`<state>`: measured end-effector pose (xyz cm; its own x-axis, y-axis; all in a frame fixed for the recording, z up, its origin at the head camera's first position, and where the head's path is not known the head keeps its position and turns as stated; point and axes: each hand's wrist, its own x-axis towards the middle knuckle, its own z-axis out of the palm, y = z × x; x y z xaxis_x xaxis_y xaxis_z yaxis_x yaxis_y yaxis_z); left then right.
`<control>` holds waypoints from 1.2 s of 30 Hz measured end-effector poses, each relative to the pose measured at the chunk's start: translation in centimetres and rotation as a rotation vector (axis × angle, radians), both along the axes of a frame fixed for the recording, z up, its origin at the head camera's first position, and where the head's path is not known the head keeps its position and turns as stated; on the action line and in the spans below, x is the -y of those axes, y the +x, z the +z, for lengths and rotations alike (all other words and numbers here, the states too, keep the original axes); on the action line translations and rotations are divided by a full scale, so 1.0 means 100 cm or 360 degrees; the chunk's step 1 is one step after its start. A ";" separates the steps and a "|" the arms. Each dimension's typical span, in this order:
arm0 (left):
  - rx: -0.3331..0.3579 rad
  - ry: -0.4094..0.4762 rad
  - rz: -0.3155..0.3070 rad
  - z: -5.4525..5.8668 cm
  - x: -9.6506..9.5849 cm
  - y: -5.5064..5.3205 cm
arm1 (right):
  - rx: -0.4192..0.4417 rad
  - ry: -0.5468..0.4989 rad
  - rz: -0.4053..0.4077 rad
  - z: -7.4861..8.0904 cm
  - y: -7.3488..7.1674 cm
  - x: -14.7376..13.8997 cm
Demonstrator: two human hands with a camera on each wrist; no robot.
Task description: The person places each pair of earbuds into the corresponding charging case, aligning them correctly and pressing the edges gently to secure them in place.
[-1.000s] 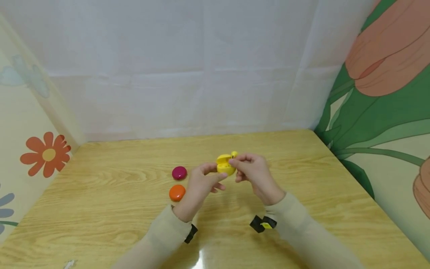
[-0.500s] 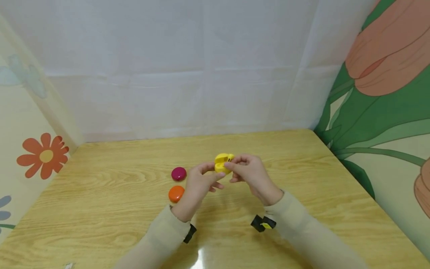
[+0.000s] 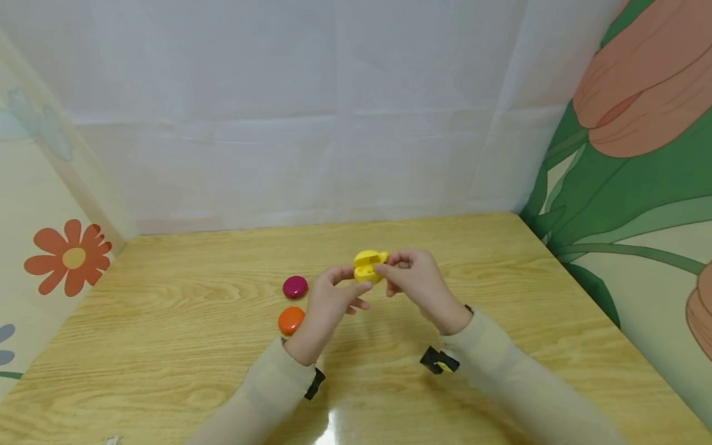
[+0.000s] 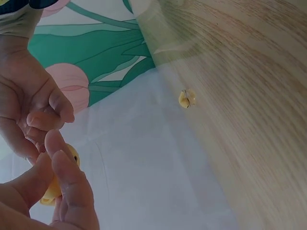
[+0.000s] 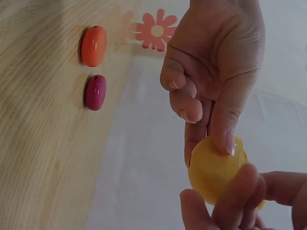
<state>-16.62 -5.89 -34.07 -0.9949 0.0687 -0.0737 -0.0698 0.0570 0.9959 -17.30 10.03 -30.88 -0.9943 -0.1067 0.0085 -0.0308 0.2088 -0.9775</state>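
An open yellow earbud case (image 3: pixel 364 275) is held above the table, its lid raised. My left hand (image 3: pixel 328 303) grips it from the left, thumb in front; the right wrist view shows that thumb on the rounded yellow shell (image 5: pixel 211 167). At the case's right side, my right hand (image 3: pixel 419 281) pinches a yellow earbud (image 3: pixel 384 256) between thumb and fingers. Fingers hide most of this earbud; how far it sits in its slot cannot be told. In the left wrist view, a small yellow piece (image 4: pixel 184 99), apparently another earbud, lies on the tabletop.
A magenta round case (image 3: pixel 295 287) and an orange round case (image 3: pixel 292 321) rest on the wooden table (image 3: pixel 183 346), left of my left hand. White cloth (image 3: pixel 311 154) hangs behind the table. Floral panels (image 3: pixel 645 216) stand at both sides.
The earbud in my right hand has come down and left, closer to the case. Both hands and the case have shifted slightly left.
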 end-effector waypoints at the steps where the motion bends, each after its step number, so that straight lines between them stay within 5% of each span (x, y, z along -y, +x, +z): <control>1: -0.0010 0.0000 0.0004 0.000 0.000 0.000 | -0.0008 0.0029 -0.0005 0.000 0.000 0.000; 14: -0.0056 0.0023 0.0019 0.001 -0.003 0.004 | -0.0036 0.0358 0.0165 0.009 -0.006 -0.002; 28: 0.0013 0.0052 -0.0058 0.000 0.000 0.005 | 0.0065 0.0231 0.0122 0.004 -0.006 -0.008; 36: 0.0035 0.0071 -0.0028 -0.005 0.004 0.006 | 0.0079 0.0156 -0.0047 -0.002 -0.013 -0.027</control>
<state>-16.04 -6.27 -34.57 -0.9917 0.0899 -0.0918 -0.0909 0.0137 0.9958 -18.58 12.72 -31.11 -0.9959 -0.0751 -0.0499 0.0248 0.3038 -0.9524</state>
